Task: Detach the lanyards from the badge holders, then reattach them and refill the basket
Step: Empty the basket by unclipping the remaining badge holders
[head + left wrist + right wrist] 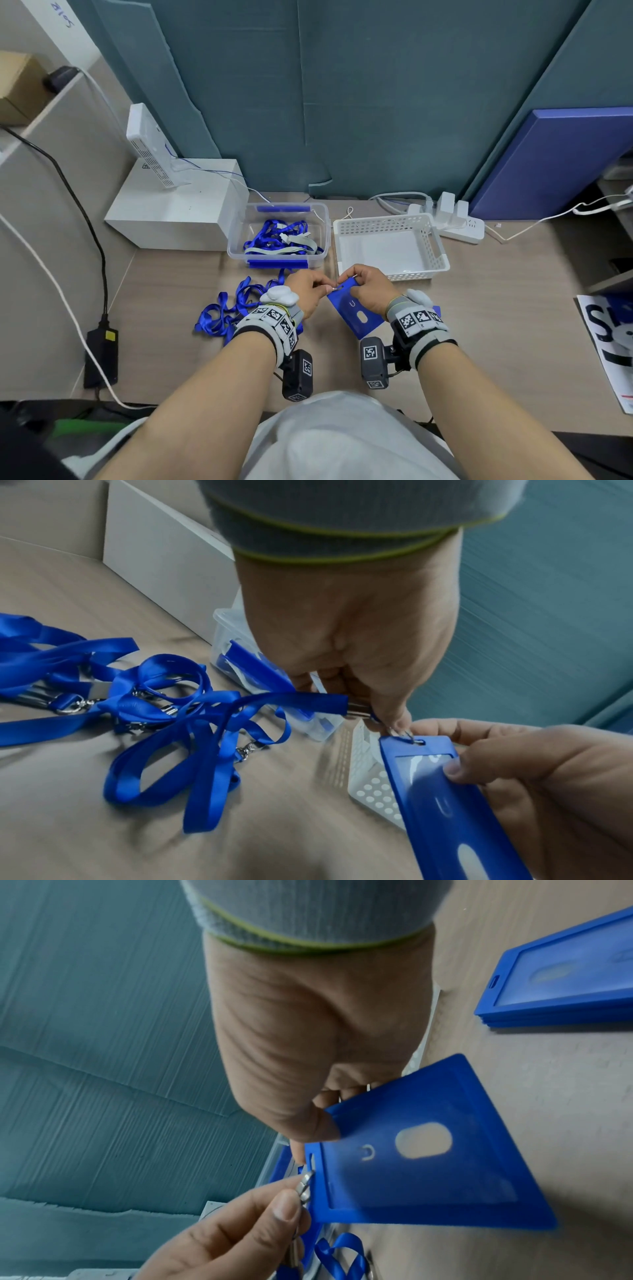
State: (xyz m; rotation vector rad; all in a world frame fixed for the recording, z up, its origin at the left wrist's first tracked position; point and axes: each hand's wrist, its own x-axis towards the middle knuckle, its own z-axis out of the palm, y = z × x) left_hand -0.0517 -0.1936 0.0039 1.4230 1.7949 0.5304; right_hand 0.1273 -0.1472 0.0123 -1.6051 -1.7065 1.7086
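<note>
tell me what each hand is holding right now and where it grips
The left hand pinches the blue lanyard's metal clip at the slot; the right hand grips the blue plastic badge holder at its top edge, by the slot.

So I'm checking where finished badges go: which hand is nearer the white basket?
Right. The right hand holds the badge holder just in front of the white basket; the left hand is further left, nearer the clear box.

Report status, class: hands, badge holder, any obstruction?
Left hand pinches lanyard clip; right hand grips blue badge holder. Clip at holder's slot. White basket holds nothing. Nothing blocking.
</note>
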